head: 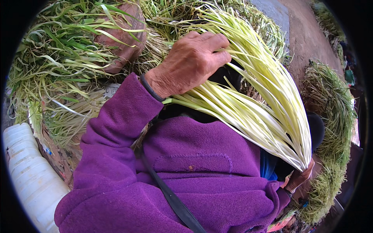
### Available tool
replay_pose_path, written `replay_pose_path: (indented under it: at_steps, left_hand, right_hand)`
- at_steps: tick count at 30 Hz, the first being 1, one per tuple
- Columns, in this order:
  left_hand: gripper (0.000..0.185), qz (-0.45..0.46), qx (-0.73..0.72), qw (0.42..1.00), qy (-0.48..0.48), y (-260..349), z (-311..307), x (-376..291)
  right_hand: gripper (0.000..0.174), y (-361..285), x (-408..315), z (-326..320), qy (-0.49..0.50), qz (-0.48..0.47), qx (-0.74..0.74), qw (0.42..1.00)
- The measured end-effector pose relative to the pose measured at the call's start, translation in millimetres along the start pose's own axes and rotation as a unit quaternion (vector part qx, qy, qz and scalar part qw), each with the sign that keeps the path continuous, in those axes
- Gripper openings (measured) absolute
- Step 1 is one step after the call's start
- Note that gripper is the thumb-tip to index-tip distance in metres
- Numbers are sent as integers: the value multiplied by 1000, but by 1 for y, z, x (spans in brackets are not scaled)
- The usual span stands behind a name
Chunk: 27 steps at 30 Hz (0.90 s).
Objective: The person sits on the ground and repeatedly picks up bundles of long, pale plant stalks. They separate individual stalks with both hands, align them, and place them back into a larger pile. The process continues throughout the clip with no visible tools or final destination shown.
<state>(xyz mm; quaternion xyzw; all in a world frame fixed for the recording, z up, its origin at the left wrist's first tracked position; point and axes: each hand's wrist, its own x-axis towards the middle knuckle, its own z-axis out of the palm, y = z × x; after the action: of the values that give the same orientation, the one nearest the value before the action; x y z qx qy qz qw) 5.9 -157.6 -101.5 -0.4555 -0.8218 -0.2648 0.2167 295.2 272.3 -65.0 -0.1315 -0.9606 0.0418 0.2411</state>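
A large bunch of blanched chives [276, 87], white at the base and yellow-green along the leaves, fans out across my front. My right hand [301, 176], low at the right and partly hidden, grips the bunch by its white base ends. Over the leafy part, my left hand [195, 59] has its fingers curled around a few leaf strands; its thumb is hidden underneath. The bunch splits into two sweeps, one arching up past my left fingertips and one running below that hand.
Loose green leaves [58, 49] heap at upper left, against a brownish-red mesh sack [125, 38]. Pale stalks [81, 107] lie beneath them. White ribbed plastic [35, 177] stands at lower left. Leaf piles [332, 122] line the right side, past bare ground [309, 38].
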Motion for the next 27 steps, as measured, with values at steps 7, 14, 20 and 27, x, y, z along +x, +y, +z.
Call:
replay_pose_path:
  at_steps: [7, 14, 20, 27]
  left_hand:
    - [26, -41, 31, 999, 6, -2, -5, -9]
    - [18, -27, 69, 997, -9, -8, 2, -6]
    - [16, -3, 94, 995, -17, -3, -8, -7]
    - [18, -60, 14, 997, -39, 2, -18, -9]
  right_hand:
    - [33, 7, -1, -1, -12, 5, -11, 1000]
    - [34, 10, -2, -2, -20, 7, 9, 1000]
    - [32, 9, -2, -2, -18, 3, 21, 1000]
    - [31, 6, -1, -2, -17, 10, 10, 1000]
